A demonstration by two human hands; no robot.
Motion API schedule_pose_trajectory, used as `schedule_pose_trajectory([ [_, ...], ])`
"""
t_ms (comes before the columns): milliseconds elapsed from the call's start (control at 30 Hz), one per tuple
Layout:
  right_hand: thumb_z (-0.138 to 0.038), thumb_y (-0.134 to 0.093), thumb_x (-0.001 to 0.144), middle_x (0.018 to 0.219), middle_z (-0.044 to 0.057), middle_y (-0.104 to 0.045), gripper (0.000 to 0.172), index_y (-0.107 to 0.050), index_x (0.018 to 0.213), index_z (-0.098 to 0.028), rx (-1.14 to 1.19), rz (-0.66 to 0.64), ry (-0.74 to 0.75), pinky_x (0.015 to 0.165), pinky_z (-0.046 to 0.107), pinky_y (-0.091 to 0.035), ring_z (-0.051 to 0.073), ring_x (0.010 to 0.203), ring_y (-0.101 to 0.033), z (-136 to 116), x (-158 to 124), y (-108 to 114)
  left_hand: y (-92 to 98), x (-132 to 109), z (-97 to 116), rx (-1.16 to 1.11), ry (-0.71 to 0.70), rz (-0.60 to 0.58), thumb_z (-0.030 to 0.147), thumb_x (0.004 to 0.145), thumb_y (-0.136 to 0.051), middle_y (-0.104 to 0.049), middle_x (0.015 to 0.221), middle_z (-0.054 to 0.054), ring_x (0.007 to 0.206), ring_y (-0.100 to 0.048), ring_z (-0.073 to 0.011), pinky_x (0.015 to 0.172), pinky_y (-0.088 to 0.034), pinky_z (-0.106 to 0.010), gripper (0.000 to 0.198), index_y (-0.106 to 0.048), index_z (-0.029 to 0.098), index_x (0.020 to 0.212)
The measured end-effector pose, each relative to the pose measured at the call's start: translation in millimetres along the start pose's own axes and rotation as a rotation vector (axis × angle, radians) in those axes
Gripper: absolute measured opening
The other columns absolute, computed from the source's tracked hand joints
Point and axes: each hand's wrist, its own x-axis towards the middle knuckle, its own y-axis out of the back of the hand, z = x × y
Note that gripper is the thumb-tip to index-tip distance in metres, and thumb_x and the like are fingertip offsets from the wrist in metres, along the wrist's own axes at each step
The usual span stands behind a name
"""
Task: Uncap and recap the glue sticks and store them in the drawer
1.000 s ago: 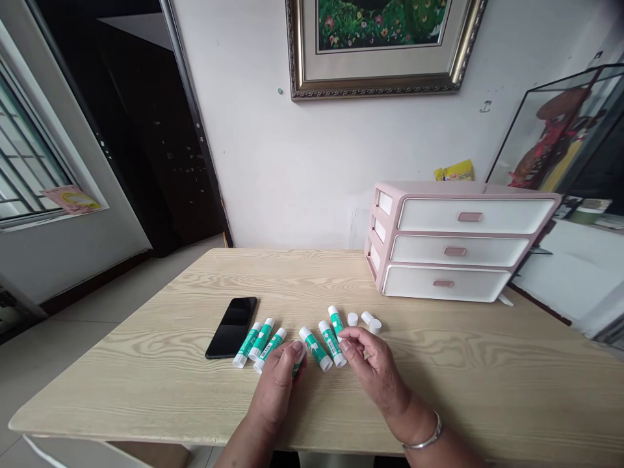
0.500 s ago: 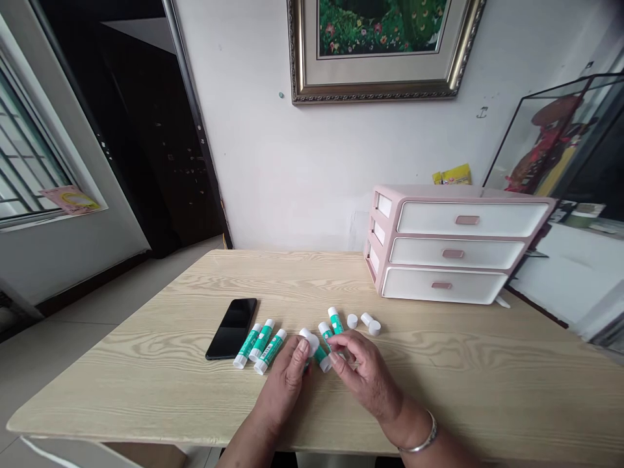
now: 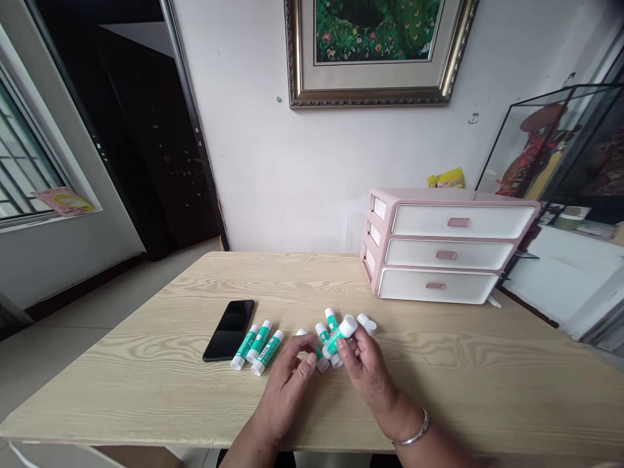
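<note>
Between the fingers and thumb of my right hand [image 3: 368, 367] is a glue stick [image 3: 335, 340] with a green label, tilted with its white cap end up and to the right. My left hand [image 3: 287, 387] is beside it, thumb and fingers curved but apart, holding nothing I can see. Behind and between my hands lie several more glue sticks [image 3: 331, 318], partly covered. Left of my left hand, three glue sticks [image 3: 268, 353] lie slanted side by side. Small white caps [image 3: 370, 327] rest just beyond my right hand.
A black phone [image 3: 229, 330] lies left of the glue sticks on the wooden table [image 3: 463, 377]. A pink and white drawer unit [image 3: 446, 253] stands at the back right, with a yellow packet [image 3: 447, 177] behind its top. A framed picture [image 3: 370, 101] hangs on the wall.
The glue stick, capped end upright in my left hand before, is now in my right hand. My left hand has loosened and no longer grips it. The view has shifted slightly.
</note>
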Motion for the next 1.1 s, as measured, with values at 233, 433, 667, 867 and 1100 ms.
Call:
schedule_pose_trajectory([
  [233, -0.052, -0.051, 0.098, 0.076, 0.004, -0.071, 0.03, -0.06, 0.089, -0.025, -0.444, 0.189, -0.233, 0.06, 0.029, -0.043, 0.021, 0.067, -0.064, -3, 11, 12, 9.0, 2, -26, 0.573, -0.16, 0.518, 0.039, 0.094, -0.056, -0.072, 0.111, -0.011, 0.115, -0.062, -0.0325, 0.102, -0.049, -0.05, 0.027, -0.074, 0.021, 0.102],
  [433, -0.045, -0.056, 0.097, 0.089, 0.006, -0.077, 0.027, -0.069, 0.106, -0.023, -0.726, 0.002, -0.347, 0.064, 0.031, -0.04, 0.025, 0.08, -0.071, -6, 14, 9, 21.4, 3, -35, 0.995, -0.114, 0.448, 0.026, 0.091, -0.059, -0.072, 0.119, -0.014, 0.111, -0.06, -0.0342, 0.099, -0.05, -0.049, 0.031, -0.075, 0.016, 0.116],
  [667, -0.04, -0.054, 0.1, 0.1, 0.008, -0.078, 0.029, -0.067, 0.119, -0.023, -0.748, -0.043, -0.311, 0.068, 0.032, -0.044, 0.026, 0.088, -0.073, -1, 13, 6, 24.4, 2, -39, 1.224, -0.122, 0.335, 0.023, 0.09, -0.061, -0.072, 0.128, -0.014, 0.117, -0.062, -0.0357, 0.101, -0.048, -0.049, 0.036, -0.074, 0.016, 0.123],
  [867, -0.036, -0.052, 0.101, 0.088, 0.004, -0.078, 0.023, -0.072, 0.104, -0.024, -0.676, -0.076, -0.239, 0.064, 0.03, -0.046, 0.022, 0.077, -0.072, 4, 11, 7, 23.8, 5, -37, 1.255, -0.077, 0.294, 0.02, 0.091, -0.059, -0.073, 0.126, -0.016, 0.117, -0.063, -0.0359, 0.101, -0.05, -0.048, 0.037, -0.073, 0.012, 0.125],
  [1100, -0.019, -0.042, 0.101, 0.113, 0.013, -0.074, 0.032, -0.069, 0.119, -0.017, -0.774, 0.118, 0.049, 0.094, 0.037, -0.053, 0.026, 0.107, -0.068, 19, 16, 5, 25.9, 10, -41, 1.301, -0.034, 0.208, 0.018, 0.095, -0.054, -0.071, 0.132, -0.016, 0.121, -0.063, -0.0356, 0.101, -0.051, -0.049, 0.038, -0.07, 0.014, 0.129],
])
